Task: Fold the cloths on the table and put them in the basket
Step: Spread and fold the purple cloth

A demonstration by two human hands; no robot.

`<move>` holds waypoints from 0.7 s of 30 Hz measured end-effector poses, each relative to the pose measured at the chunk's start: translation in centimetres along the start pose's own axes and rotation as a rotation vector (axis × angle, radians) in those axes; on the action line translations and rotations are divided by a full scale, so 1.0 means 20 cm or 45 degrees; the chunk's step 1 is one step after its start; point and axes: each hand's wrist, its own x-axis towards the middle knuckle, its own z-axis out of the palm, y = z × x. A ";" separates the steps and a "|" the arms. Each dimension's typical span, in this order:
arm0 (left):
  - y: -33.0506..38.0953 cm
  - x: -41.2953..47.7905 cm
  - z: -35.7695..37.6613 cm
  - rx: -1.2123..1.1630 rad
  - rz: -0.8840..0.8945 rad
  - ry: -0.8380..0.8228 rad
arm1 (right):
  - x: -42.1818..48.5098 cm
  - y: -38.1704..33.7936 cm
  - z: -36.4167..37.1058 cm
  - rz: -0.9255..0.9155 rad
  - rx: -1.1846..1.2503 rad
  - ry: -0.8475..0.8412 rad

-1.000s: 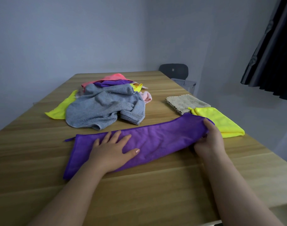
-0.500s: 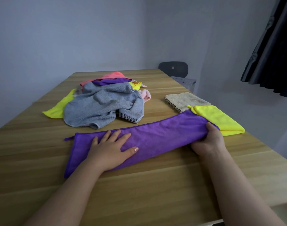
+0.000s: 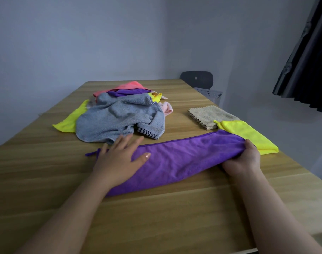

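Two hands were on the long purple cloth [image 3: 184, 158], which lay as a narrow folded band across the near part of the wooden table [image 3: 156, 217]. The left hand [image 3: 118, 158] lay flat on its left end, fingers spread, fingertips reaching past the far edge towards the crumpled grey towel [image 3: 118, 120]. The right hand [image 3: 242, 158] gripped the bunched right end, fingers curled over it. Just beyond that end lay a folded yellow cloth [image 3: 248, 133], touching a folded beige cloth [image 3: 211, 114]. The grey towel topped a loose heap of cloths further back. Past the table's far right corner stood a dark chair [image 3: 196, 79] and a pale perforated basket [image 3: 209, 92], well apart from the purple cloth.
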 end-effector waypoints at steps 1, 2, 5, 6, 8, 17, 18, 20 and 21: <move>-0.05 -0.01 -0.01 0.015 -0.004 -0.033 | -0.01 0.00 0.00 -0.013 0.001 -0.010; -0.10 -0.02 -0.01 0.042 -0.013 -0.104 | -0.01 0.00 0.01 -0.027 0.003 -0.026; -0.15 -0.06 0.03 0.119 -0.036 -0.284 | -0.01 0.00 0.02 -0.073 -0.042 -0.088; -0.14 -0.06 0.04 0.126 -0.033 -0.282 | -0.02 0.00 0.04 -0.089 -0.067 -0.116; -0.13 -0.05 0.05 0.134 -0.030 -0.246 | -0.03 0.03 0.06 -0.133 -0.105 -0.167; 0.08 0.11 0.13 -0.118 0.077 -0.080 | -0.05 -0.07 0.21 -0.363 -0.198 -0.071; 0.08 0.12 0.13 -0.268 0.072 -0.009 | -0.06 -0.10 0.21 -0.380 -0.219 -0.043; 0.05 0.12 0.11 -0.624 -0.015 0.148 | -0.07 -0.13 0.22 -0.407 -0.267 -0.021; 0.03 0.12 0.10 -0.741 -0.067 0.209 | -0.08 -0.14 0.23 -0.423 -0.283 -0.027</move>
